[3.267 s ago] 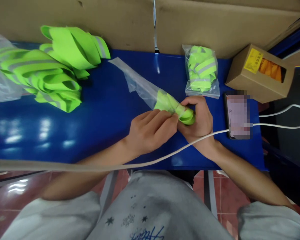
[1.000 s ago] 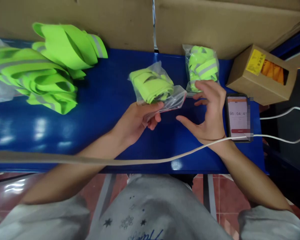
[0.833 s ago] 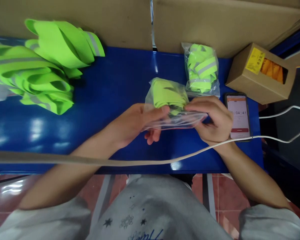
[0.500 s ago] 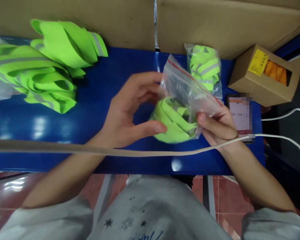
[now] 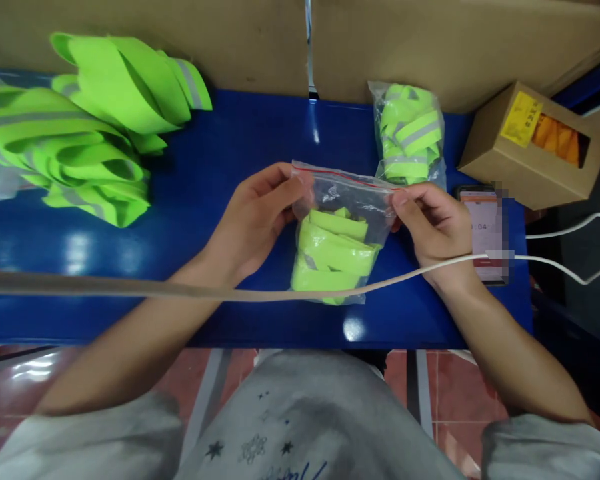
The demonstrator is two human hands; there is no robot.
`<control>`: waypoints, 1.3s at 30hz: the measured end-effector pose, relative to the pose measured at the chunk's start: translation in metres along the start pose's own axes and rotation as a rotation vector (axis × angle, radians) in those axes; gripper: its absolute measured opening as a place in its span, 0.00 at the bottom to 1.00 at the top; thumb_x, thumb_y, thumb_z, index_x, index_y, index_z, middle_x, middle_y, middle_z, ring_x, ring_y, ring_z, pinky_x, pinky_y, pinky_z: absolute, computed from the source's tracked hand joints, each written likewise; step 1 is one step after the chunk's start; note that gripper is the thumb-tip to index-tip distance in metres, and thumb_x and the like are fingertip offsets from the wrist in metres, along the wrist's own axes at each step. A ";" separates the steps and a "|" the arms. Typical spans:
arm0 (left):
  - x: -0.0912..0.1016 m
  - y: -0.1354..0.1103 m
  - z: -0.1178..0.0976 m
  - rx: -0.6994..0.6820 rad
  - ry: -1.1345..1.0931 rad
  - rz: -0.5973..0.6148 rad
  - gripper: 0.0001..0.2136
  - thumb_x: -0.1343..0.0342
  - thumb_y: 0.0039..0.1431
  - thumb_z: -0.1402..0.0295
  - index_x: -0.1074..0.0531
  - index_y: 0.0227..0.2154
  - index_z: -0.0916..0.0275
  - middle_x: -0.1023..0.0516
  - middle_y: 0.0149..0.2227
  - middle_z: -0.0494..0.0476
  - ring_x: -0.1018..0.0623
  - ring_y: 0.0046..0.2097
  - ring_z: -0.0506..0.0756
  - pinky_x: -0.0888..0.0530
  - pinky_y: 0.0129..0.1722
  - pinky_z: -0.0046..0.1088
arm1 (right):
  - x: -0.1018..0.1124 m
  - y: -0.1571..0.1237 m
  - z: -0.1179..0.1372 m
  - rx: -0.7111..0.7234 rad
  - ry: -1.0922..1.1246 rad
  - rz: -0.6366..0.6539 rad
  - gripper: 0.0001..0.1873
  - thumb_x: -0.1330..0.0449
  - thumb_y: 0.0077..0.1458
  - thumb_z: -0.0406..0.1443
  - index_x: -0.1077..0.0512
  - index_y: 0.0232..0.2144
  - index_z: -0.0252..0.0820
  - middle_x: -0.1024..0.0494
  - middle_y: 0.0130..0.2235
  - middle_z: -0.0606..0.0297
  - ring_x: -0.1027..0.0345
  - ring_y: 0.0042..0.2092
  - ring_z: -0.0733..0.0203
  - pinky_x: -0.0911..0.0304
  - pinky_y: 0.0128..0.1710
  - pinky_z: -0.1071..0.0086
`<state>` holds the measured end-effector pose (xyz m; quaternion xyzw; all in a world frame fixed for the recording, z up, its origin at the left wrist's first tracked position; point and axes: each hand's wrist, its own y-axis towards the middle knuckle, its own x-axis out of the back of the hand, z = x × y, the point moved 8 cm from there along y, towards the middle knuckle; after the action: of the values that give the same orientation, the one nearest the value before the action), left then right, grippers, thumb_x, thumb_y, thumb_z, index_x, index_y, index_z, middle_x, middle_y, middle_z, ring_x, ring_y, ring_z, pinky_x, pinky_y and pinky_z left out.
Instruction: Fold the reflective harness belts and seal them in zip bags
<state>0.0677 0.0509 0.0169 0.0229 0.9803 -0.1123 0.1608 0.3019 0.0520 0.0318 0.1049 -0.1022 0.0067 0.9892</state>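
Note:
A clear zip bag [image 5: 343, 193] with a red line along its top edge hangs between my hands. Inside it lies a folded neon-green reflective strap [image 5: 335, 250]. My left hand [image 5: 260, 217] pinches the bag's upper left corner between thumb and fingers. At the upper right corner, my right hand [image 5: 433, 223] grips the bag the same way, so the top edge is stretched nearly straight. A pale cord [image 5: 260, 293] crosses the view in front of my forearms and the bag's lower part.
Loose neon-green straps [image 5: 90, 147] with grey bands are heaped at the left of the blue table [image 5: 260, 133]. Another filled bag [image 5: 411, 133] lies behind my right hand. To the right are a phone [image 5: 485, 233] and a cardboard box [image 5: 535, 143] with orange contents.
My left hand has moved from beside the bag to pinch its upper left corner. The bag, tilted before, now hangs with its top edge level and stretched, and the strap lies lower.

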 end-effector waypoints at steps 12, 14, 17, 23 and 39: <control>0.003 -0.004 -0.009 -0.121 0.098 -0.050 0.12 0.26 0.58 0.56 0.21 0.32 0.56 0.24 0.30 0.51 0.26 0.34 0.52 0.31 0.35 0.30 | 0.003 0.001 0.010 0.004 0.019 -0.037 0.12 0.28 0.59 0.45 0.23 0.33 0.45 0.22 0.29 0.70 0.31 0.28 0.67 0.32 0.28 0.70; 0.003 -0.005 -0.011 -0.150 0.103 -0.050 0.11 0.27 0.58 0.58 0.21 0.33 0.56 0.24 0.30 0.50 0.28 0.33 0.51 0.33 0.34 0.30 | 0.004 0.001 0.011 0.006 -0.005 -0.030 0.13 0.29 0.60 0.46 0.23 0.34 0.45 0.23 0.30 0.69 0.32 0.28 0.67 0.33 0.28 0.70; 0.003 -0.006 -0.012 -0.165 0.093 -0.049 0.10 0.27 0.59 0.59 0.21 0.33 0.57 0.25 0.29 0.49 0.29 0.32 0.50 0.34 0.35 0.30 | 0.004 -0.001 0.015 0.028 -0.036 -0.015 0.14 0.30 0.61 0.47 0.24 0.34 0.45 0.25 0.29 0.70 0.34 0.28 0.67 0.34 0.27 0.70; 0.001 -0.005 -0.014 -0.196 0.069 -0.024 0.09 0.27 0.59 0.61 0.20 0.33 0.58 0.25 0.29 0.50 0.26 0.32 0.50 0.34 0.34 0.29 | 0.007 -0.002 0.023 0.099 -0.057 -0.026 0.07 0.30 0.63 0.40 0.24 0.34 0.45 0.24 0.30 0.69 0.31 0.30 0.66 0.34 0.29 0.69; 0.000 0.000 -0.023 -0.380 0.315 0.107 0.10 0.35 0.68 0.60 0.20 0.35 0.61 0.29 0.26 0.50 0.36 0.24 0.45 0.44 0.22 0.25 | -0.023 -0.018 0.041 0.414 -0.610 0.531 0.10 0.37 0.67 0.35 0.22 0.50 0.44 0.18 0.41 0.62 0.22 0.41 0.59 0.26 0.43 0.65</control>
<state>0.0609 0.0564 0.0380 0.0615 0.9942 0.0875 0.0131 0.2721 0.0264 0.0629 0.2678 -0.4087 0.2495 0.8361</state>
